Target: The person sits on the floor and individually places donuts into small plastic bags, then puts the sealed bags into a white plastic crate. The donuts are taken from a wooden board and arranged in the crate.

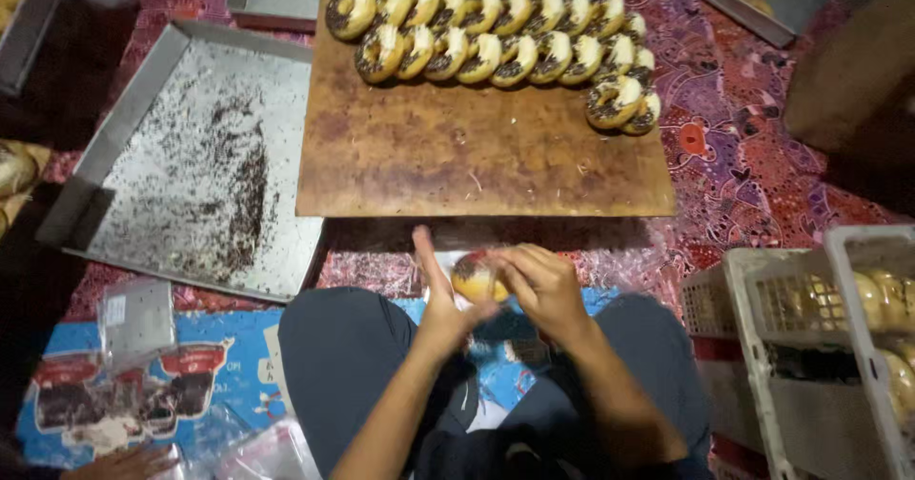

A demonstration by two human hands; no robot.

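Observation:
A chocolate-sprinkled doughnut (474, 277) sits between both hands just below the wooden board (477, 156). My left hand (440, 294) cups it from the left with fingers raised. My right hand (543, 285) grips it from the right. Something thin and clear seems to lie under the doughnut, though it is blurred. On the board's far edge, several sprinkled doughnuts (496, 37) stand in two overlapping rows.
A metal tray (191, 165) strewn with chocolate sprinkles lies left of the board. White plastic crates (820, 347) with buns stand at the right. Clear plastic bags (138, 318) rest on a blue printed sheet at the lower left. More trays lie at the top.

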